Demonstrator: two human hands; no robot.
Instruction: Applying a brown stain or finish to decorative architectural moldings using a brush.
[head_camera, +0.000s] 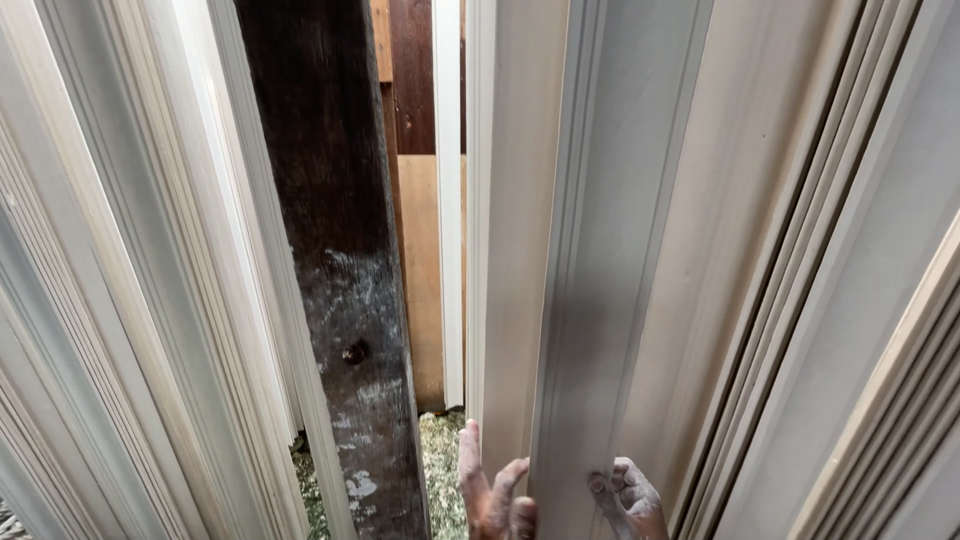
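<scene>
Gripped a tall pale moulding board (600, 300) near its lower end: left hand (495, 495) curled round its left edge, dusty right hand (632, 497) closed on its right edge. Stood upright among stacked pale boards (130, 300), right of a dark wooden post (335, 200). Below the board, sawdust-strewn floor (440, 470).

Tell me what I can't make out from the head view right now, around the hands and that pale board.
- Left hand: palm and wrist cut off by the bottom edge.
- Right hand: mostly hidden behind the pale moulded board; its grip is unclear.
- The board's foot: cut off by the bottom edge.
- Floor litter: blurred, only a strip shows beside the dark post.
</scene>
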